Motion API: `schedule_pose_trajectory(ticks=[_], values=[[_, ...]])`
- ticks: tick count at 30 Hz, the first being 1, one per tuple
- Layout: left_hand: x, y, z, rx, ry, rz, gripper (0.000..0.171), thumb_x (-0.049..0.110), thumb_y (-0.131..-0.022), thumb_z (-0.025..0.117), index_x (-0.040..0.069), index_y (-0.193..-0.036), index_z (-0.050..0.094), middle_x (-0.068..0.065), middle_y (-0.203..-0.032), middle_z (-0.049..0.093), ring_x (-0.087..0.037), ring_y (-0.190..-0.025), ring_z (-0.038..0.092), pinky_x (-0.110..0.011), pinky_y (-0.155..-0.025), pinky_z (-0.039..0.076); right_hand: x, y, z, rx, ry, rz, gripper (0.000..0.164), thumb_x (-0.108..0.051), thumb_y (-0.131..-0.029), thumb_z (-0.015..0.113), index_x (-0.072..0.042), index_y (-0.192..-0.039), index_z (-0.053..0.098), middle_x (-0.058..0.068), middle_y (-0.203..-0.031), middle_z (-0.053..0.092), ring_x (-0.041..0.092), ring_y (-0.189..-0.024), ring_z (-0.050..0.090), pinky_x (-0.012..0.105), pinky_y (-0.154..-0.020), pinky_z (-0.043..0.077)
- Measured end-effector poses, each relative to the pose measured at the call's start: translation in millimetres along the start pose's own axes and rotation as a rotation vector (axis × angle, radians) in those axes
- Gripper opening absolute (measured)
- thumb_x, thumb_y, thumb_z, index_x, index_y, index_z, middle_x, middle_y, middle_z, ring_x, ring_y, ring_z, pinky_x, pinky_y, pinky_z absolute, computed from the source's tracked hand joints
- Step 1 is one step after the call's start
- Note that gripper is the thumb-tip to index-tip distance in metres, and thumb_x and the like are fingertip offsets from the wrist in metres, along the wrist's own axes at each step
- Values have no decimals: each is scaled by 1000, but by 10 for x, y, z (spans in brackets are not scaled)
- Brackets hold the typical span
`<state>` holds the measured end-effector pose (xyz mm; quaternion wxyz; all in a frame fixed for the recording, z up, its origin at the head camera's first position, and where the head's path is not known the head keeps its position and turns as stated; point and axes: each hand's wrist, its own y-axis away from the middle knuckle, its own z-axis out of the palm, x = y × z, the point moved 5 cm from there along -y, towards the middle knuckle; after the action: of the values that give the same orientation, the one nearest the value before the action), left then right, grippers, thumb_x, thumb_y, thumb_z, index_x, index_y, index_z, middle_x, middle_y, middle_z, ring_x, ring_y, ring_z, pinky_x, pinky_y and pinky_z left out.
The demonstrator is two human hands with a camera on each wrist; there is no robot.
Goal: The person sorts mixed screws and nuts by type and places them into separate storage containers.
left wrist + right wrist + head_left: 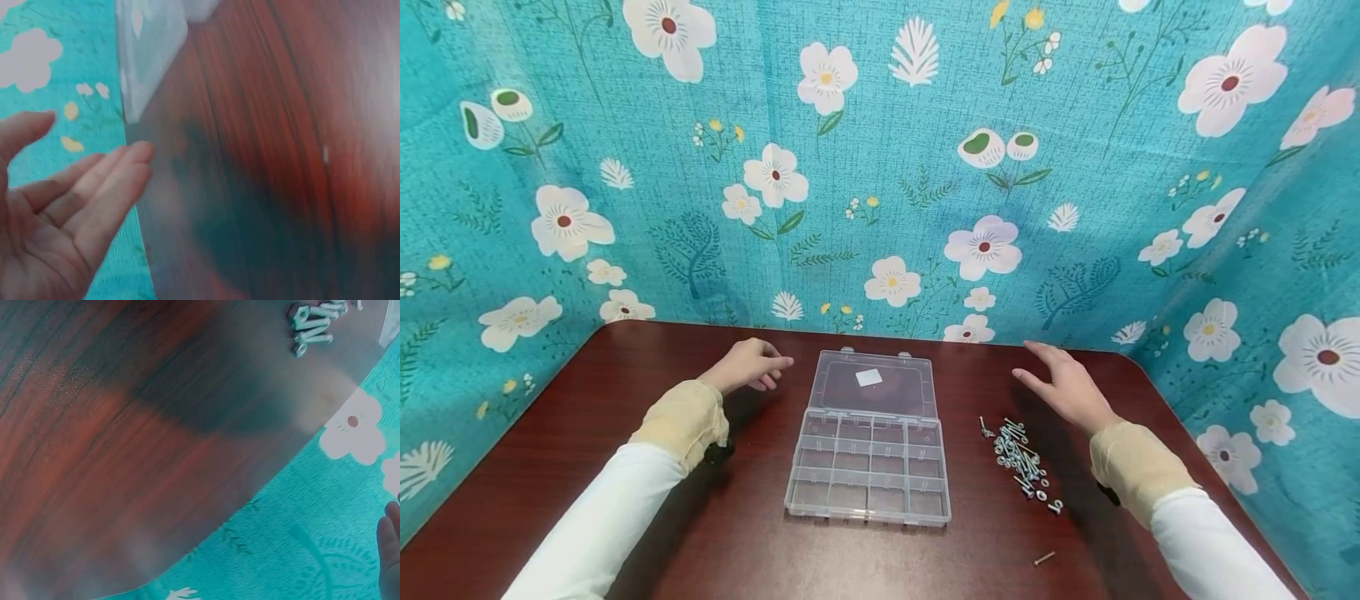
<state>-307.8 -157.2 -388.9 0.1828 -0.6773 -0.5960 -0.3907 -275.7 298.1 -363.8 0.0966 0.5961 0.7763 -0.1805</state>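
A clear plastic compartment box [868,514] lies on the dark red table with its lid [880,392] laid back. My left hand [748,365] hovers to the left of the lid, fingers loosely bent and holding nothing; the left wrist view shows the same hand [81,212] with its fingers relaxed. To the right of the box lies a pile of bolts, nuts and washers [1018,454]. Beyond that pile my right hand [1063,385] is held over the table, thumb and fingers apart, with nothing in it. Only its fingertips show at the right wrist view's edge.
One loose screw [1044,558] lies near the front of the table [722,533], apart from the pile. A small white square [868,377] sits on the lid. A blue flowered cloth [865,167] hangs along the back and sides of the table.
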Motion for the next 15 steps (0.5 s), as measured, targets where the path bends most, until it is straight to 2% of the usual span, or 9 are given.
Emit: schedule_pose_trajectory(ticks=[3, 7, 15], values=[[16, 46, 89, -68, 100, -60, 43, 21, -91, 57, -16, -113, 52, -27, -92, 64, -26, -72, 67, -37, -68, 57, -70, 24, -12, 7, 1, -49, 68, -47, -90, 55, -1, -137, 40, 23, -136, 42, 40, -125, 34, 59, -102, 28], [27, 115, 208, -137, 138, -108, 45, 19, -90, 58, -18, -115, 49, -26, -92, 65, -26, -74, 67, -38, -69, 57, -146, 97, -8, 23, 7, -110, 62, -39, -89, 59, -1, -135, 44, 22, -132, 46, 38, -122, 38, 58, -100, 31], [7, 246, 401, -167, 167, -176, 37, 17, -87, 63, -14, -106, 56, -18, -81, 67, -19, -67, 65, -33, -66, 58, -319, 299, 58, 56, 48, -257, 50, -23, -83, 69, -2, -126, 53, 17, -123, 54, 31, -114, 47, 52, -94, 41]])
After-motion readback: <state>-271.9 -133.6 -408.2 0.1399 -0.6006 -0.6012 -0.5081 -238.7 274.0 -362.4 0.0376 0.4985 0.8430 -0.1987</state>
